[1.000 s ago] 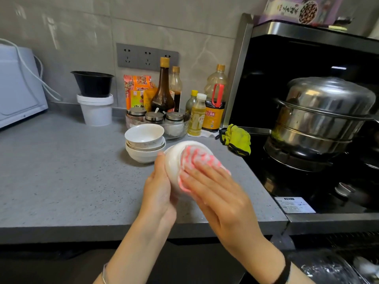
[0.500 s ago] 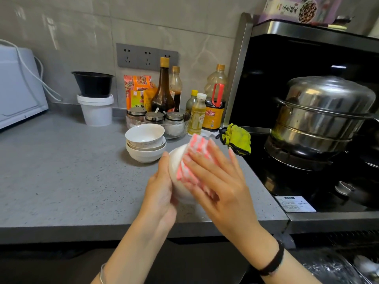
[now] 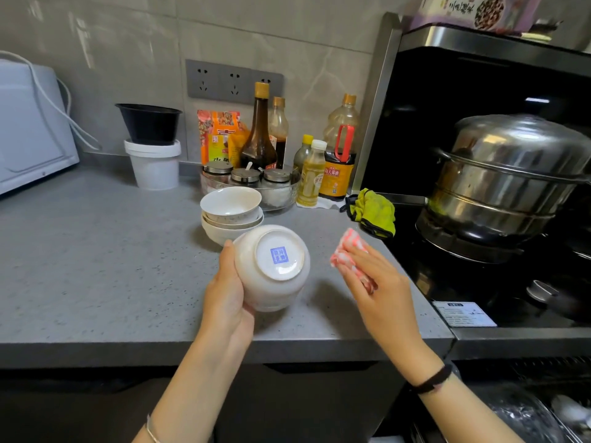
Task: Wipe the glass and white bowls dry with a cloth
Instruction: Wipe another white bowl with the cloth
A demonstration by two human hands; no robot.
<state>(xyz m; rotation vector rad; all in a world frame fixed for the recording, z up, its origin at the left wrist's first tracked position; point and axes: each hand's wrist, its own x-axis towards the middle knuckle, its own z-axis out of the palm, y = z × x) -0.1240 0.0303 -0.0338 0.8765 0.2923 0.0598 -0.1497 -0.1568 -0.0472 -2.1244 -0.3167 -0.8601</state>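
Head view: left fingers (image 3: 229, 262) around white bowl (image 3: 272, 270), right fingers (image 3: 363, 266) loosely around cloth (image 3: 347, 247).

Over the front of the bench (image 3: 96, 266), the left hand (image 3: 227, 298) holds a bowl (image 3: 271, 270) with its base toward the camera. The right hand (image 3: 377, 289), to its right and apart from it, holds a cloth (image 3: 348, 251). A stack of bowls (image 3: 230, 215) sits just behind, before a dish of jars (image 3: 246, 180) and bottles (image 3: 259, 135) along the wall. A tub (image 3: 155, 167) stands left, and a pot (image 3: 511, 174) sits on the stove (image 3: 479, 282) at right.
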